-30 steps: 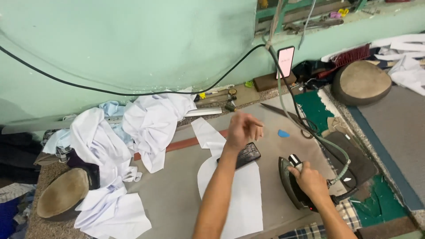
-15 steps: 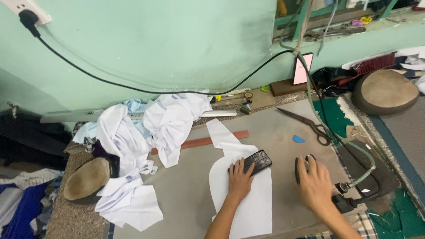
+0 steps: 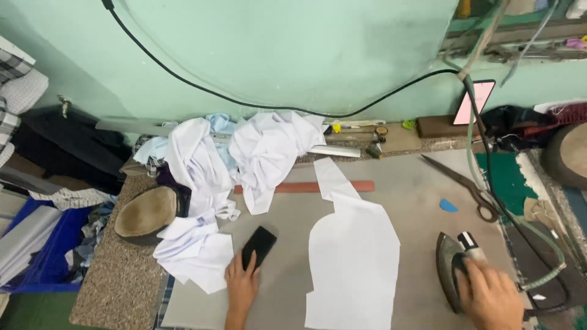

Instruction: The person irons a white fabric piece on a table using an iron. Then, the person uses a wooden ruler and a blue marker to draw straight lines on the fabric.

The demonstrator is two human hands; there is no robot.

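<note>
1. While the white fabric piece (image 3: 353, 263) lies flat at the middle of the surface (image 3: 409, 183), the right hand (image 3: 491, 297) is seen closed around the handle of the iron (image 3: 454, 269) near the right front corner.
2. The left hand (image 3: 241, 286) rests with fingers spread on the black phone (image 3: 258, 246), just left of the fabric piece, near the front edge.
3. Pressing is judged not yet started: the iron stands beside the fabric piece, not on it.
4. Compared with half a second earlier, the phone has been moved off the fabric piece to bare surface, and the right hand has gone from hovering to gripping the iron.
5. Crumpled white garments (image 3: 269, 146) are heaped at the back left; scissors (image 3: 465, 183) lie toward the right edge.
</note>
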